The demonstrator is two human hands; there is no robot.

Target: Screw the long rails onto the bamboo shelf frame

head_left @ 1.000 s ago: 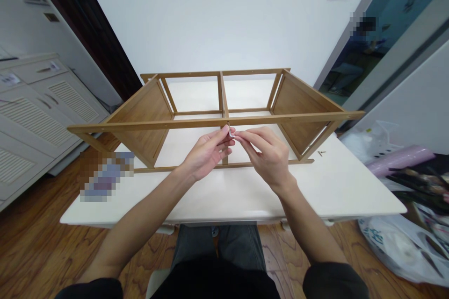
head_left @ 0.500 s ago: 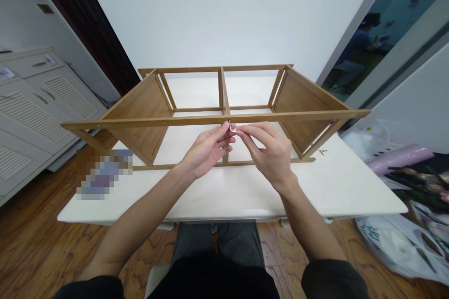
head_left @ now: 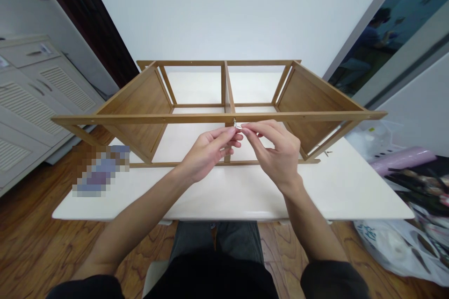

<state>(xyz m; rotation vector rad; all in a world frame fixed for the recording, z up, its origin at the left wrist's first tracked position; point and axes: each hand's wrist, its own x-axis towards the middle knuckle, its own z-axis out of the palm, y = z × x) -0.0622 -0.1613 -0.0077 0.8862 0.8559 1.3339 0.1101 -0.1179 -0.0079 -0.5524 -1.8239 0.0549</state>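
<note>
A wooden shelf frame [head_left: 182, 118] lies on its side on a white table [head_left: 224, 196]. At the middle of its near upper rail a screw [head_left: 234, 120] sticks out toward me, close to the centre shelf board [head_left: 228, 86]. A small silver L-shaped hex key [head_left: 238, 126] meets this screw. My right hand [head_left: 275, 152] pinches the key's free arm between thumb and fingertips. From the left, my left hand [head_left: 212, 152] closes thumb and forefinger about the key's bend, its other fingers loosely curled. Its fingertips partly hide the key.
Loose screws [head_left: 328, 153] lie on the table at the right. A blurred patch [head_left: 100, 173] covers something at the table's left. Bags [head_left: 393, 247] and a pink roll [head_left: 403, 161] stand at the right. A person [head_left: 372, 37] sits beyond the doorway.
The view has shifted slightly, so frame and hands appear a little further right. The hex key's free arm has turned a little, with my right hand still on it.
</note>
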